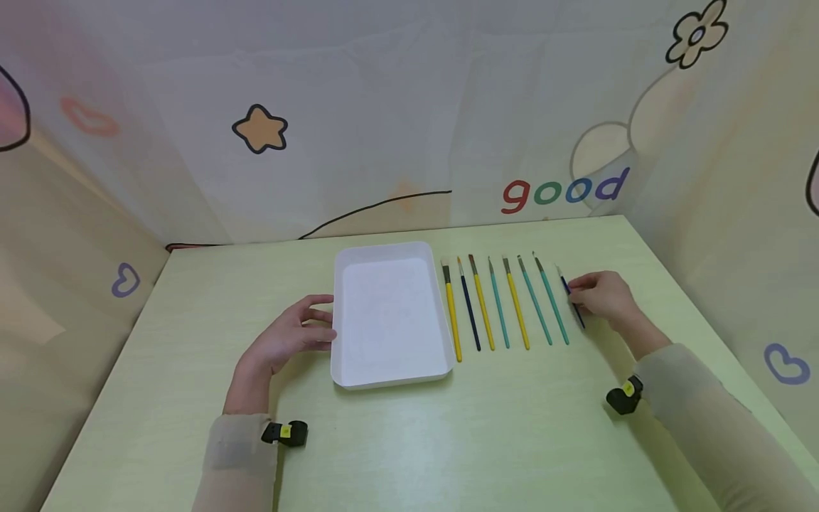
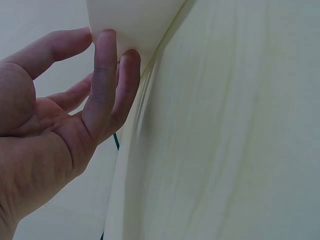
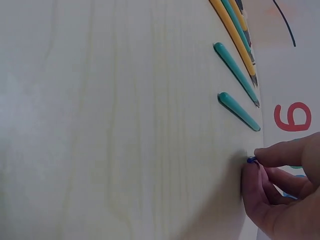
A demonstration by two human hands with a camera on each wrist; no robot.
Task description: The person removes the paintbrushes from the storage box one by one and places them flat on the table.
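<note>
My left hand (image 1: 291, 328) touches the left wall of a white rectangular tray (image 1: 390, 320) with its fingertips, the fingers spread and gently bent. Up close in the left wrist view, the fingertips rest against the tray's outer side (image 2: 132, 20). At the right end of a row of paintbrushes, my right hand (image 1: 604, 293) pinches a thin dark blue paintbrush (image 1: 579, 318) between thumb and fingers. That brush lies slanted at table level, its middle partly covered by the fingers. The right wrist view shows only its blue handle end (image 3: 251, 159).
Between tray and right hand lie several paintbrushes side by side, among them a yellow one (image 1: 452, 313) close against the tray, a dark blue one (image 1: 470, 306) and a teal one (image 1: 553, 302). A printed curtain (image 1: 384, 142) stands along the table's (image 1: 397, 448) back and sides.
</note>
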